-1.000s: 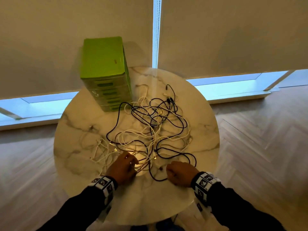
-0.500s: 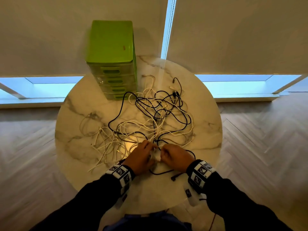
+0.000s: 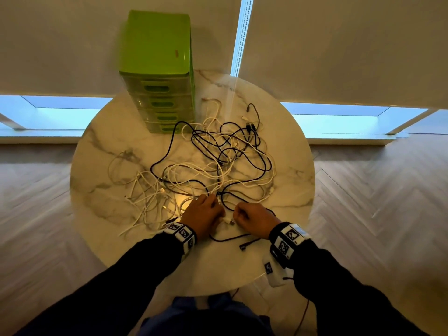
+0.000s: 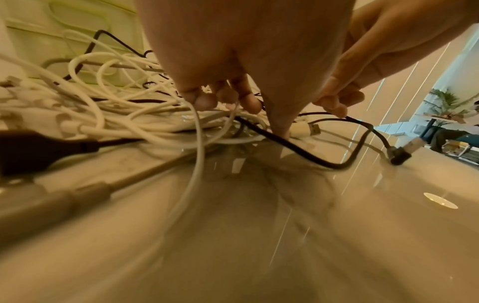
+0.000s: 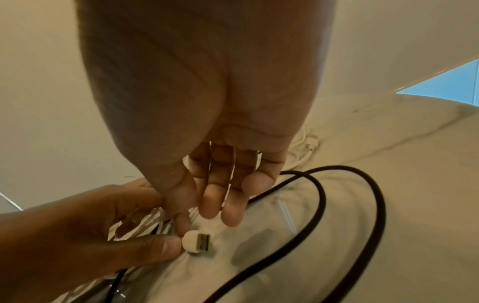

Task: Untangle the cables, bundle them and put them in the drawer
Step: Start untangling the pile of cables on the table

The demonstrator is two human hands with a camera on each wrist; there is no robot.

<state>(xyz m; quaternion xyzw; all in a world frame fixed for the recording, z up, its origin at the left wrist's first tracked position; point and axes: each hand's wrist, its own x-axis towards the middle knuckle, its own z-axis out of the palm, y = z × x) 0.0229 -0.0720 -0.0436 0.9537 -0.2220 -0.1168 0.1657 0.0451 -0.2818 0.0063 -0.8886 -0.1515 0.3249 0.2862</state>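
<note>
While a tangle of thin white and black cables [image 3: 213, 163] spreads across the middle of the frame, too knotted to count strand by strand, two hands work at its lower edge. The left hand [image 3: 202, 215] curls its fingers [image 4: 204, 100] round several white strands, and its thumb presses beside a white USB plug with a metal end [image 5: 197, 242]. The right hand [image 3: 254, 218] is loosely curled, its thumb and forefinger closing by that plug; whether it also grips a black cable I cannot tell. The plug lies flat between the two hands, its long axis running left to right in the right wrist view, metal end toward the right of the frame. One black right-angle plug [image 3: 243, 247] lies just below the hands.

One green plastic drawer unit with four drawers [image 3: 158, 71] stands upright at the upper left of centre, drawers shut, the cables reaching its foot. All rest on one round, glossy marble-patterned table [image 3: 104, 170]. Around it runs pale herringbone wood flooring [image 3: 378, 195], and beige roller blinds [image 3: 339, 44] fill the top of the frame above a strip of window light.
</note>
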